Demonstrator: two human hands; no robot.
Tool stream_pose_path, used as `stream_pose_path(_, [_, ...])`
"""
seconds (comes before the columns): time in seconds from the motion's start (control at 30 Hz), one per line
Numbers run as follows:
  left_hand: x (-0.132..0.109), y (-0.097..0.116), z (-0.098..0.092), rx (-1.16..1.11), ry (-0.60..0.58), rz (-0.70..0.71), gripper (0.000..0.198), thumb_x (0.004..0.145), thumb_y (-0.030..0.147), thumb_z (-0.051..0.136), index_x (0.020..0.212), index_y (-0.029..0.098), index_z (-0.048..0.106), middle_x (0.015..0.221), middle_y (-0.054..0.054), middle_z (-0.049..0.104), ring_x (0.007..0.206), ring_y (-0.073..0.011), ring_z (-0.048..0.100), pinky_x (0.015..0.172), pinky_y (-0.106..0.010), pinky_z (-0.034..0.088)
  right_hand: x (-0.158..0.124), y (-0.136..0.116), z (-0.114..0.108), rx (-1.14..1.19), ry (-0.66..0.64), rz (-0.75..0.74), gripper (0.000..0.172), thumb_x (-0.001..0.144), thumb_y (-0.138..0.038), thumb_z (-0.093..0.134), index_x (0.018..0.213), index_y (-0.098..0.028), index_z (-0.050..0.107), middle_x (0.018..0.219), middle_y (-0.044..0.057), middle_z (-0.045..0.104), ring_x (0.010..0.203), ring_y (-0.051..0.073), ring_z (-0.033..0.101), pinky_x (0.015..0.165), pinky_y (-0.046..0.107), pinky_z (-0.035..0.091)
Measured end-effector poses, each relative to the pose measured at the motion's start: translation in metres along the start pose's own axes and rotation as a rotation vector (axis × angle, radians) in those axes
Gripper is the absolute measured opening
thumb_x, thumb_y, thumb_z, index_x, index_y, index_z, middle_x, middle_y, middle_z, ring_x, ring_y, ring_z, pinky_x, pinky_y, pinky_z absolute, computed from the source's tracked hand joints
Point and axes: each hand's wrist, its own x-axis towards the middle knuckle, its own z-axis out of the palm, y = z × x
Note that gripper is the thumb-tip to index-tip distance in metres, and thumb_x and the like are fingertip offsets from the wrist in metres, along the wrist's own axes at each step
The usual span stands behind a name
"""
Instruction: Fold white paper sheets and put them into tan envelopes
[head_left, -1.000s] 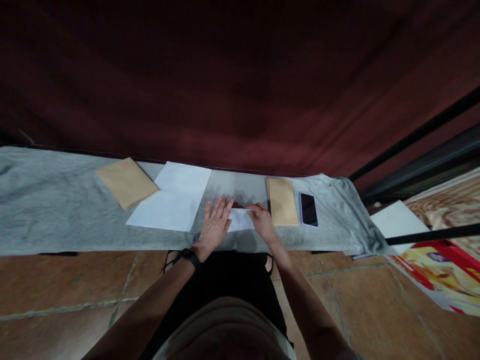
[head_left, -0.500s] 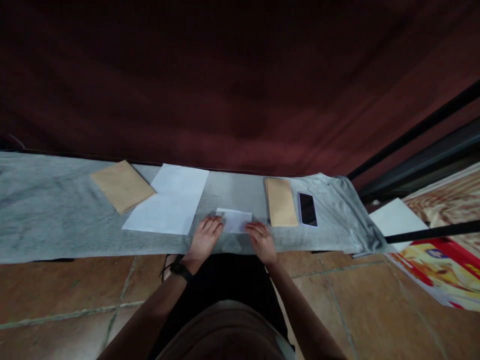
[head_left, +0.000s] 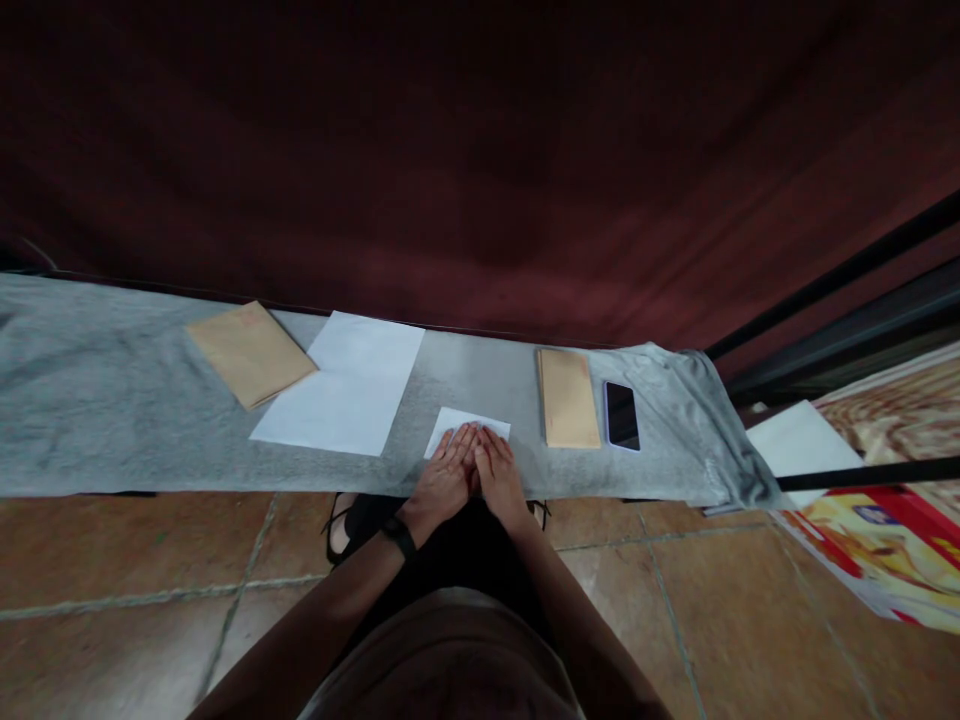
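Note:
A small folded sheet of white paper (head_left: 450,418) lies on the grey cloth in front of me. My left hand (head_left: 448,473) rests flat on it, fingers stretched forward. Beside it, my right hand (head_left: 498,476) also lies on the paper, its fingers extended and touching the left hand's. Both hands cover the paper's middle and near part. To the left is a larger white sheet (head_left: 352,385), lying flat. Brown envelopes (head_left: 570,400) sit to the right of my hands.
More brown envelopes (head_left: 251,355) overlap the large sheet's left edge. A phone (head_left: 622,416) lies at the right. Grey cloth (head_left: 112,400) covers the narrow table, with a dark red curtain (head_left: 480,200) behind. Beyond the right end are black bars (head_left: 870,473) and a printed box (head_left: 885,545).
My hands have come together from the paper's two sides onto its middle, and their fingers now lie flat. The camera view has shifted slightly.

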Motion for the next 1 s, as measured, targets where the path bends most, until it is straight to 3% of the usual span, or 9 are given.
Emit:
stream_pose_path(0.17, [0.002, 0.001, 0.013, 0.052, -0.043, 0.018, 0.064, 0.096, 0.016, 0.034, 0.158, 0.006, 0.023, 0.161, -0.019, 0.036, 0.153, -0.0267, 0.026, 0.125, -0.050, 0.024, 0.001, -0.011, 0.014, -0.211, -0.027, 0.009, 0.057, 0.109, -0.040, 0.028, 0.157, -0.009, 0.032, 0.161, 0.014, 0.036, 0.151, 0.023, 0.030, 0.125, 0.045, 0.023])
stream_pose_path(0.3, [0.001, -0.001, 0.011, 0.065, -0.052, 0.018, 0.065, 0.096, 0.017, 0.034, 0.159, 0.007, 0.023, 0.164, -0.017, 0.031, 0.154, -0.0259, 0.021, 0.126, -0.050, 0.020, -0.005, -0.005, 0.013, -0.309, -0.014, 0.019, 0.064, 0.108, -0.046, 0.025, 0.156, -0.004, 0.033, 0.161, 0.020, 0.033, 0.152, 0.026, 0.027, 0.124, 0.046, 0.023])
stream_pose_path(0.83, [-0.002, -0.010, 0.003, -0.016, -0.038, 0.018, 0.059, 0.101, 0.035, 0.036, 0.155, 0.011, 0.034, 0.162, -0.015, 0.035, 0.153, -0.0255, 0.026, 0.127, -0.048, 0.019, -0.023, 0.019, 0.013, -0.461, 0.126, -0.055, 0.059, 0.108, -0.036, 0.031, 0.158, -0.005, 0.025, 0.158, 0.022, 0.037, 0.149, 0.030, 0.034, 0.119, 0.053, 0.028])
stream_pose_path(1.0, [-0.002, -0.024, 0.007, -0.030, -0.007, -0.014, 0.059, 0.102, 0.033, 0.034, 0.154, 0.007, 0.034, 0.162, -0.017, 0.034, 0.153, -0.0249, 0.024, 0.126, -0.046, 0.021, -0.024, 0.020, 0.013, -0.470, 0.146, -0.030, 0.059, 0.108, -0.038, 0.032, 0.157, -0.004, 0.029, 0.157, 0.023, 0.040, 0.147, 0.031, 0.037, 0.118, 0.052, 0.029])
